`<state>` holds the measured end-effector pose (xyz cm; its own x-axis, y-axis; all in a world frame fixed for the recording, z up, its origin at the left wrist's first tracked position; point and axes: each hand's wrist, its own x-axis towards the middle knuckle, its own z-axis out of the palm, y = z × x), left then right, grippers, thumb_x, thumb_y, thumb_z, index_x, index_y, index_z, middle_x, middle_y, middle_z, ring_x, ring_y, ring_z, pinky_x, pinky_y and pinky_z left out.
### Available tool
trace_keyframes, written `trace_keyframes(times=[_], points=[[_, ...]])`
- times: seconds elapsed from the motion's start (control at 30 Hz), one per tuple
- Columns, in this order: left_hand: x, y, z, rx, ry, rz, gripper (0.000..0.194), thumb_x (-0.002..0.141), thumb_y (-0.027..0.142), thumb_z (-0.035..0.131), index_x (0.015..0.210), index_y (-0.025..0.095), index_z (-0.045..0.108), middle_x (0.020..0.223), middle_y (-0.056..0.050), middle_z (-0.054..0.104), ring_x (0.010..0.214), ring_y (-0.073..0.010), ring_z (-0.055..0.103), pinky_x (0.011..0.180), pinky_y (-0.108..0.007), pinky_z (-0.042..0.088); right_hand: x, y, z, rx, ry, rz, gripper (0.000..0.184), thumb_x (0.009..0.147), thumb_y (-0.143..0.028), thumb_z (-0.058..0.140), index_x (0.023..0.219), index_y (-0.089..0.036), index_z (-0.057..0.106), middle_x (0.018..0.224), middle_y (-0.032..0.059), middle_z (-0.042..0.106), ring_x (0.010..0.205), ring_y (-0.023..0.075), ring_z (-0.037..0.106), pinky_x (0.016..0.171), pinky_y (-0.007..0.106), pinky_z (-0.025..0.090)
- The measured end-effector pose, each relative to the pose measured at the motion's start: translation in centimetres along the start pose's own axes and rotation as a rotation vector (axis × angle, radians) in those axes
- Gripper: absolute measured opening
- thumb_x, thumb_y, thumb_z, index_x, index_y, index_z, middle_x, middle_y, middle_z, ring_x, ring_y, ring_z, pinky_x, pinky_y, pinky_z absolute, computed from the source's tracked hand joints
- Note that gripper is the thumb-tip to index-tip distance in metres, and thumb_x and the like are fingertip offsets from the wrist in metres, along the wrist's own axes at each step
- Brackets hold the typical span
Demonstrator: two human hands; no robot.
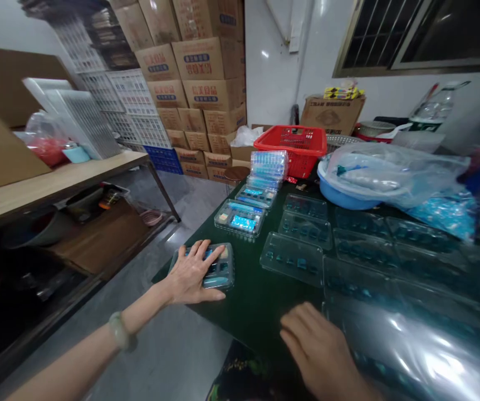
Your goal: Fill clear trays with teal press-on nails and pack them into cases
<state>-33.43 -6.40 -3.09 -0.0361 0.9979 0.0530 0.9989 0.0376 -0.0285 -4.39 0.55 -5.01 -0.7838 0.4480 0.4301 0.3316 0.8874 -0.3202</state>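
- The left hand (192, 273), nearest of all with a pale green bangle (118, 329) on its wrist, lies open and palm down, fingers spread, across a clear plastic tray (222, 267) packed with blue and white items too small to make out. It presses on the tray without closing around it.
- That tray sits near the edge of a dark green tabletop (256, 306).
- The right hand (315, 351) is open too, its fingers loosely curled and holding nothing, just beside a sheet of shiny clear plastic (424, 356).
- Rows of clear moulded blister trays (292, 259) spread across the table to the right.
- Straight ahead, two more filled trays (239, 218) lie beyond the left hand, and a stack of them (269, 164) rises further along.
- Past that stack stands a red plastic basket (290, 147), beside a blue basin (340, 192) under a bulging clear plastic bag (394, 172).
- To the left, a wooden shelf (56, 184) holds flat cardboard and clear plastic sheets.
- Farthest back, brown cartons (198, 72) are stacked high against the wall, next to white plastic crates (131, 106).
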Motion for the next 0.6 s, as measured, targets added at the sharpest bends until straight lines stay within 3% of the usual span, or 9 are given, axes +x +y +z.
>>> trace_keyframes(times=[0.1,0.2,0.33,0.43,0.53,0.6], points=[[0.0,-0.4,0.3,0.002,0.023,0.006,0.092,0.057,0.070,0.045,0.133,0.023,0.021,0.128,-0.020,0.033,0.115,-0.0421,0.026,0.082,-0.056,0.023,1.8,2.0,-0.2,-0.279,-0.036,0.135,0.012,0.079,-0.012,0.045,0.080,-0.018,0.056,0.077,0.0053,0.052,0.076,0.0184,0.046,0.063,0.030,0.032],[0.0,-0.2,0.0,-0.041,0.036,0.016,0.090,0.057,0.068,0.048,0.132,0.025,0.023,0.129,-0.019,0.033,0.117,-0.0427,0.024,0.083,-0.057,0.024,3.7,3.7,0.2,-0.445,-0.144,0.152,0.013,0.074,-0.006,0.048,0.070,-0.017,0.055,0.072,0.0057,0.053,0.072,0.0192,0.046,0.061,0.031,0.031],[-0.5,3.6,-2.0,-0.259,0.233,-0.071,0.077,0.062,0.057,0.055,0.128,0.026,0.032,0.132,-0.015,0.032,0.120,-0.0407,0.019,0.088,-0.057,0.021,4.8,4.7,1.0,-0.469,-0.173,0.095,0.017,0.071,-0.001,0.047,0.069,-0.017,0.053,0.071,0.0045,0.055,0.072,0.0183,0.046,0.061,0.030,0.030],[-1.2,9.0,-3.1,-0.819,0.304,-0.210,0.055,0.070,0.041,0.056,0.121,0.027,0.040,0.125,-0.010,0.043,0.112,-0.0304,0.038,0.089,-0.045,0.032,5.0,4.9,1.4,-0.468,-0.149,0.088,0.016,0.072,-0.002,0.046,0.071,-0.017,0.053,0.073,0.0050,0.055,0.073,0.0185,0.046,0.060,0.029,0.029],[-1.3,14.1,-2.7,-1.600,0.048,-0.390,0.041,0.072,0.035,0.057,0.110,0.020,0.049,0.104,-0.012,0.057,0.087,-0.0239,0.057,0.069,-0.034,0.045,5.3,5.2,1.4,-0.469,-0.126,0.096,0.016,0.072,-0.002,0.045,0.071,-0.016,0.053,0.071,0.0056,0.056,0.070,0.0183,0.047,0.057,0.029,0.028],[-0.7,16.2,-1.8,-1.887,0.035,-0.555,0.036,0.069,0.031,0.062,0.099,0.014,0.053,0.092,-0.013,0.060,0.076,-0.0214,0.060,0.061,-0.030,0.046,5.5,5.3,1.3,-0.462,-0.113,0.073,0.017,0.072,-0.002,0.045,0.068,-0.017,0.053,0.068,0.0046,0.056,0.067,0.0175,0.047,0.056,0.029,0.028]])
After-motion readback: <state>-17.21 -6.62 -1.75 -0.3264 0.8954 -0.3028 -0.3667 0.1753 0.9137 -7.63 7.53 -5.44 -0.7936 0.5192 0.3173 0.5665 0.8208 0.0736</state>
